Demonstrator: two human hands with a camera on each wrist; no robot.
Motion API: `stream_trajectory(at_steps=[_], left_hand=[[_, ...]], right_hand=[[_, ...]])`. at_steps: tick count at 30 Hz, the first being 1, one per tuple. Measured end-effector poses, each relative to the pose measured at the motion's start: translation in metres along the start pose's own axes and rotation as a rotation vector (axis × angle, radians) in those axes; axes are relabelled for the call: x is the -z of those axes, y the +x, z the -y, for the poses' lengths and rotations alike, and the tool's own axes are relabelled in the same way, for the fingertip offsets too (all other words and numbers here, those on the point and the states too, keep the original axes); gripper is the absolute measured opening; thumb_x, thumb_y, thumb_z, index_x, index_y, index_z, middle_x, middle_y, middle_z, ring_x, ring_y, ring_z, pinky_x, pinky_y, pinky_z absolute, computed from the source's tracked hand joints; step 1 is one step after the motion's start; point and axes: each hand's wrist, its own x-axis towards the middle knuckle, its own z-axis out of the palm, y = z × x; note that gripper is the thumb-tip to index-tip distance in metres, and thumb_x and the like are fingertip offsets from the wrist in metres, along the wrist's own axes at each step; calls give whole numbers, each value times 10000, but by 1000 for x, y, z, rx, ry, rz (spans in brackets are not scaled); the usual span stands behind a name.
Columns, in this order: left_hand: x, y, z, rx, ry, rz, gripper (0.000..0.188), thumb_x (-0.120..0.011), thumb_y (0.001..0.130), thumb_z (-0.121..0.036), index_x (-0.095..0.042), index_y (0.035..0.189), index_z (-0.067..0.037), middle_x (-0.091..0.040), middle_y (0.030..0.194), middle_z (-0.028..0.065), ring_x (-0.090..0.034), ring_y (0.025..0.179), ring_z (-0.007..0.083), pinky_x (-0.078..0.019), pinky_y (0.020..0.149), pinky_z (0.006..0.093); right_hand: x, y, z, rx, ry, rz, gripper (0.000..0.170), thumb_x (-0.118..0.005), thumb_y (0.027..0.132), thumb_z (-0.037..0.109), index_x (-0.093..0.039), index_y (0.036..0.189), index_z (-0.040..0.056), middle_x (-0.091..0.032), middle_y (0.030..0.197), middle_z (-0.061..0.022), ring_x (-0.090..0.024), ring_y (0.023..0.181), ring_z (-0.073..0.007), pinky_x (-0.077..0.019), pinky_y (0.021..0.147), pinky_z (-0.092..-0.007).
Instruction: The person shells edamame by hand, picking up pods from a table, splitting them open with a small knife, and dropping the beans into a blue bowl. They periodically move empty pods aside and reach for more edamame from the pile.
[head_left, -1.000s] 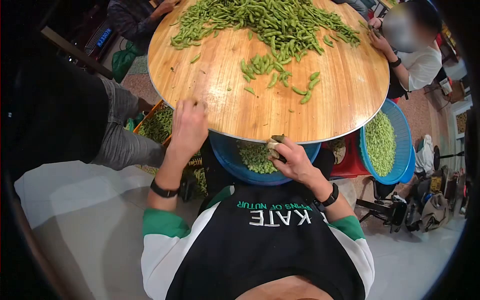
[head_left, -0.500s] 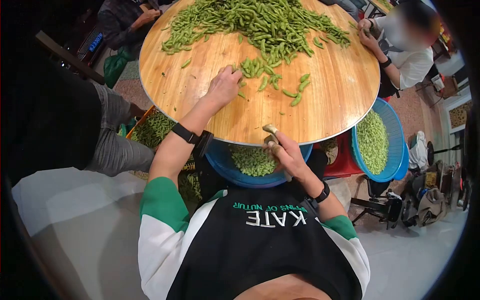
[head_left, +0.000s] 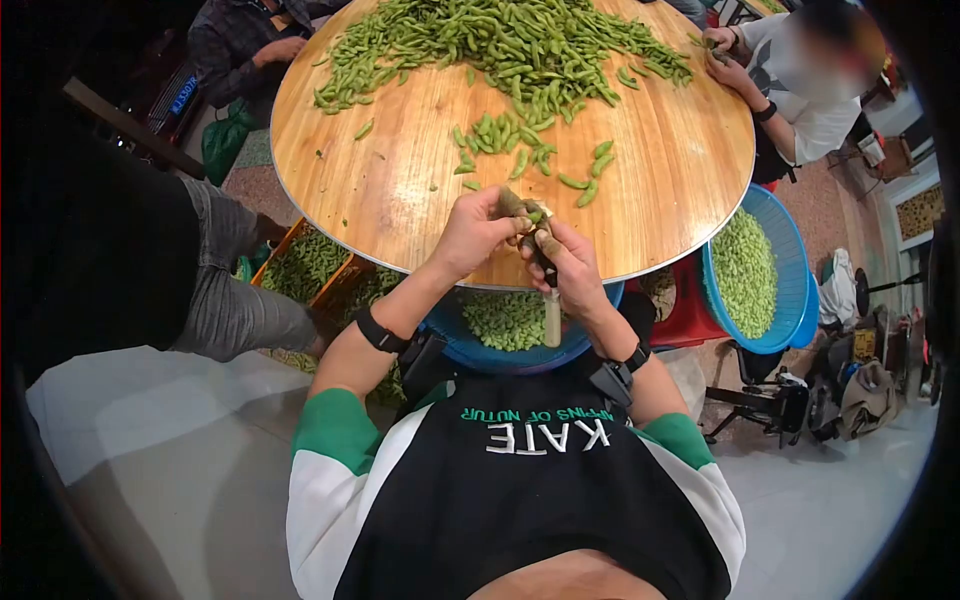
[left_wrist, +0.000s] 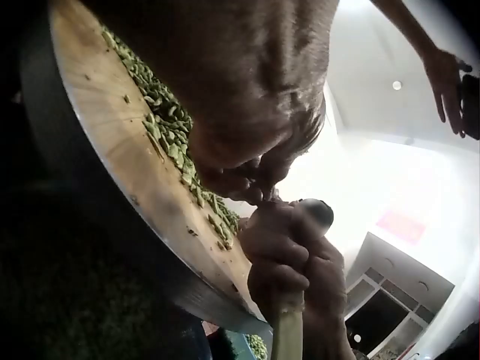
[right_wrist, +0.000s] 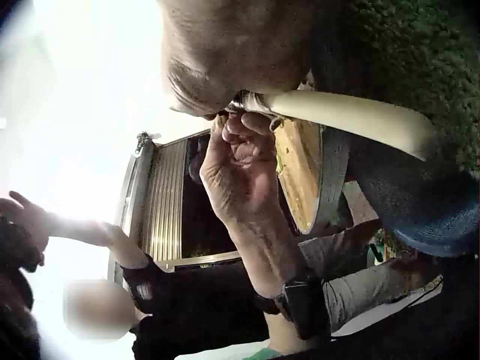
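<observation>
Shirt (head_left: 470, 500) this side of the round table (head_left: 340, 185) says KATE, plus OF NUTUR in green. Over the table's near edge, left hand (head_left: 470, 238) pinches a pod (head_left: 536, 216), right hand (head_left: 574, 268) grips a pale tool (head_left: 552, 320).

Lettering on a shirt (head_left: 520, 490) and a plate (head_left: 184, 94)
The shirt reads "KATE" in white and "OF NUTUR" in green, upside down; the blue plate shows "3307", other characters unclear.
</observation>
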Motion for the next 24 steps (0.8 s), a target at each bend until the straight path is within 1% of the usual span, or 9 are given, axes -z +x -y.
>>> stream_trajectory(at_steps=[6, 9, 13, 15, 19, 21, 22, 23, 24], left_hand=[[-5, -8, 1, 28, 169, -61, 33, -622, 854, -9, -614, 885, -1, -612, 736, 0, -530, 621, 57, -421, 541, 213], [-7, -11, 8, -108, 144, -66, 36, -619, 857, -21, -619, 884, 3, -604, 733, -2, -520, 625, 53, -411, 534, 213], [-6, -10, 10, -93, 31, -41, 45, -610, 865, -33, -622, 898, -6, -607, 743, 0, -529, 623, 59, -409, 533, 212], [-3, -9, 4, 172, -275, 46, 50, -583, 877, -47, -621, 897, -21, -602, 736, 8, -524, 599, 71, -391, 513, 214], [10, -5, 8, 373, -596, 320, 58, -566, 880, -57, -617, 892, -33, -594, 721, 17, -507, 573, 77, -358, 479, 208], [1, -13, 9, 355, -416, 103, 60, -553, 873, -54, -608, 870, -32, -575, 685, 20, -476, 539, 73, -327, 453, 201], [-1, -15, 8, 265, -268, 93, 54, -560, 862, -62, -605, 847, -36, -570, 660, 16, -472, 519, 66, -328, 451, 192], [-5, -16, 11, 265, -271, 92, 54, -560, 862, -62, -605, 847, -36, -570, 660, 16, -472, 519, 66, -328, 451, 192], [-10, -17, 16, 196, -179, 52, 54, -563, 857, -65, -604, 835, -38, -565, 649, 13, -470, 511, 63, -331, 451, 192]], right_hand=[[1, -9, 1, -2, 14, 30, 195, -434, 991, 149, -498, 1113, 11, -556, 848, -46, -448, 574, -65, -360, 445, -188], [-2, -10, 2, 36, -1, 8, 186, -446, 985, 134, -510, 1103, 5, -557, 839, -45, -440, 564, -61, -354, 441, -187], [1, -11, 3, 59, -61, -11, 212, -461, 976, 118, -521, 1141, -2, -562, 831, -44, -434, 556, -58, -349, 436, -188], [1, -12, 5, 38, 53, 13, 225, -480, 967, 107, -560, 1157, 19, -575, 815, -22, -445, 560, -50, -354, 441, -179], [15, -11, -5, 10, -72, 54, 159, -503, 949, 77, -580, 1074, 15, -591, 802, -19, -479, 581, -50, -353, 447, -180], [16, -8, -12, 620, -891, 31, 106, -526, 934, 53, -584, 1014, 15, -604, 785, -20, -513, 593, -50, -375, 471, -181], [12, -17, -10, 401, -767, -15, 137, -546, 920, 44, -584, 1046, 7, -612, 788, -21, -539, 602, -54, -413, 511, -185], [7, -20, -7, 399, -768, -14, 137, -546, 920, 44, -584, 1046, 7, -612, 788, -21, -539, 602, -54, -413, 511, -185], [1, -22, -3, 239, -513, -90, 151, -549, 918, 46, -585, 1059, 5, -612, 786, -20, -540, 599, -55, -423, 520, -190]])
